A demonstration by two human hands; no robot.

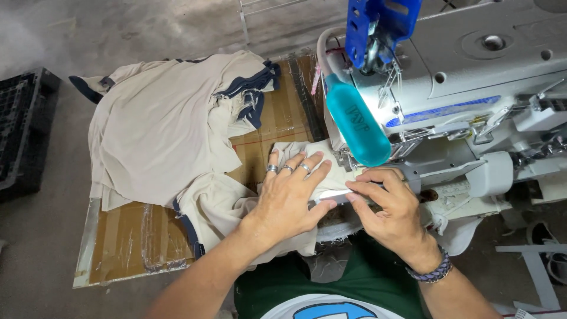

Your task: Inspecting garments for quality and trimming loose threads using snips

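Two flat, open hands — left hand (290, 198), right hand (387, 207) — press one cream garment (162, 136) at one sewing machine (460, 88).

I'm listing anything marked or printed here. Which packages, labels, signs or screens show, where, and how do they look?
Teal cover: on the sewing machine's front, rounded oblong, teal with small dark marking.
Blue strip: along the machine body, narrow, blue on white.
Shirt print: bottom edge, on the person's green shirt, white and blue shape.
No packages, signs or screens.
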